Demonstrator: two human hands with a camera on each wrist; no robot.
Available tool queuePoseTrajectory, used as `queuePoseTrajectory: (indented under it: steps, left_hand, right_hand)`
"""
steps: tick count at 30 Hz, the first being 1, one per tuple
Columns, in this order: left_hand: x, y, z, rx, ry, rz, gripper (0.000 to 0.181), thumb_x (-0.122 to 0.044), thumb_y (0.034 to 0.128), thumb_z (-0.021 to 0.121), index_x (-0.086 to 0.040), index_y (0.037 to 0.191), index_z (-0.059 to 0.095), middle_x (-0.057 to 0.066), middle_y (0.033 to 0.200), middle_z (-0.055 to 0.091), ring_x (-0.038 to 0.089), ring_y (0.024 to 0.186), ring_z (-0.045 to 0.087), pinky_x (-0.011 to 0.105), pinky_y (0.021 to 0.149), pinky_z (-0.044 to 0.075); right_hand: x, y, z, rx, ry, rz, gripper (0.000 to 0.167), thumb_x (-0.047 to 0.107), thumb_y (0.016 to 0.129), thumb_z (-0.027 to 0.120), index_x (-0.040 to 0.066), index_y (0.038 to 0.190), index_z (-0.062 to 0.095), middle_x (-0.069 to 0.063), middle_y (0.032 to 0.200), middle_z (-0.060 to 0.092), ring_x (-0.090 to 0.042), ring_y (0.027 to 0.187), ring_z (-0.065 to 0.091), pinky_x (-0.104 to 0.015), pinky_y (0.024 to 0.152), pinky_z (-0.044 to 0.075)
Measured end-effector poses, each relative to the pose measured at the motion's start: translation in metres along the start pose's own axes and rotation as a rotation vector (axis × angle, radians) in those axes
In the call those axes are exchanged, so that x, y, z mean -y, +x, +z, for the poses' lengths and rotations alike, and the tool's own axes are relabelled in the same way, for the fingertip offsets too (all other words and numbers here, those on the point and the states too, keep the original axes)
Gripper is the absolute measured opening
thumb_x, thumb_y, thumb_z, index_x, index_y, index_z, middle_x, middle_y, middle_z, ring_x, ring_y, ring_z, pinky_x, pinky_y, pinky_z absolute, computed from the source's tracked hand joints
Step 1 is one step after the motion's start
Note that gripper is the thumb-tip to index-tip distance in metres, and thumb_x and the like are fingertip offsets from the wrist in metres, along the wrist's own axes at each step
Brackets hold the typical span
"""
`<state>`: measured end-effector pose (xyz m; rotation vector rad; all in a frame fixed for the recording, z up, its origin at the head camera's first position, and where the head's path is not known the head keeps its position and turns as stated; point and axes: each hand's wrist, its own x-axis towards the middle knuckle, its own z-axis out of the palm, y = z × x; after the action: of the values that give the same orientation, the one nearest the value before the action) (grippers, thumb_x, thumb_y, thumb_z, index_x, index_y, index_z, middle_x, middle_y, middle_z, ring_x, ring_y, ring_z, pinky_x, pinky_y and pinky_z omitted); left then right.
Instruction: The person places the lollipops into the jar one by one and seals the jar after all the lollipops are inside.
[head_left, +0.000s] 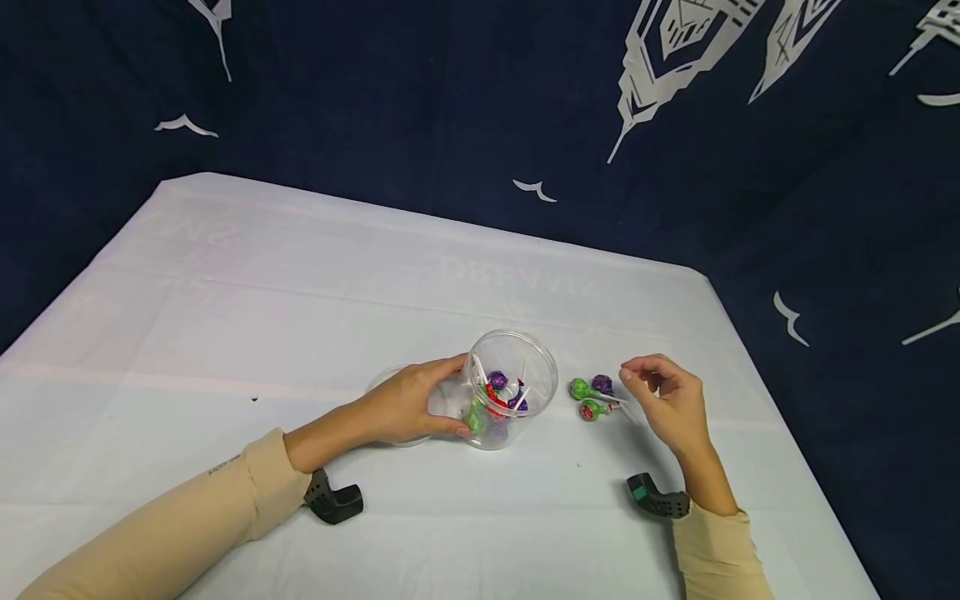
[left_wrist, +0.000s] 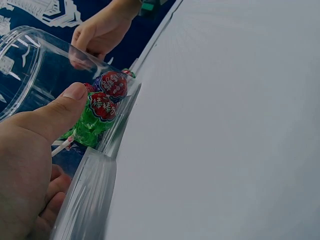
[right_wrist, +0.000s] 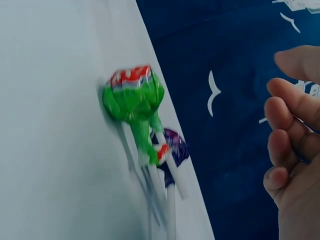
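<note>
A clear plastic jar [head_left: 517, 336] stands on the table with its mouth up. My left hand [head_left: 408, 400] grips its side, thumb in front, as the left wrist view also shows. Inside lie several wrapped lollipops [left_wrist: 102, 106], green, red and purple, some with white sticks pointing up. To the right of the jar, a green lollipop [head_left: 580, 388], a purple lollipop [head_left: 602, 384] and a red-and-green lollipop [head_left: 590, 410] lie loose on the table. Just beyond their sticks hovers my right hand [head_left: 671, 404], its fingers loosely bent and holding nothing.
Partly behind the left hand lies a round clear plastic piece [left_wrist: 87, 195], perhaps a lid. A white cloth [head_left: 300, 317] covers the table. Dark blue fabric [head_left: 420, 108] with white drawings hangs behind the table's far edge.
</note>
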<state>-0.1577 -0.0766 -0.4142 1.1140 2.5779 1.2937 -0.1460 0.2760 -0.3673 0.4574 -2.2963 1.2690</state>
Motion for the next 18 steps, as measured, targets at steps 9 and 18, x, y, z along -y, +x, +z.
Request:
queuePoseTrajectory:
  steps: [9,18]
  left_hand:
    - [0.0,-0.001,0.0,-0.001,0.005,-0.007,0.093,-0.038,0.0765,0.086,-0.006,0.15,0.039,0.012,0.142,0.054,0.027,0.132,0.049,0.046,0.111,0.036]
    - [0.0,-0.001,0.0,-0.004,0.012,0.005,0.093,-0.039,0.0768,0.085,-0.004,0.15,0.039,0.013,0.142,0.054,0.028,0.132,0.049,0.047,0.11,0.037]
  right_hand:
    - [-0.023,-0.005,-0.006,0.095,-0.182,0.044,0.017,-0.017,0.074,0.075,-0.005,0.086,0.072,-0.011,0.077,0.063,-0.012,0.071,0.05,-0.027,0.06,0.036]
    - [-0.037,-0.009,-0.009,0.217,-0.373,-0.012,0.021,-0.011,0.072,0.079,0.006,0.083,0.073,0.0,0.075,0.065,-0.021,0.068,0.051,-0.022,0.059,0.034]
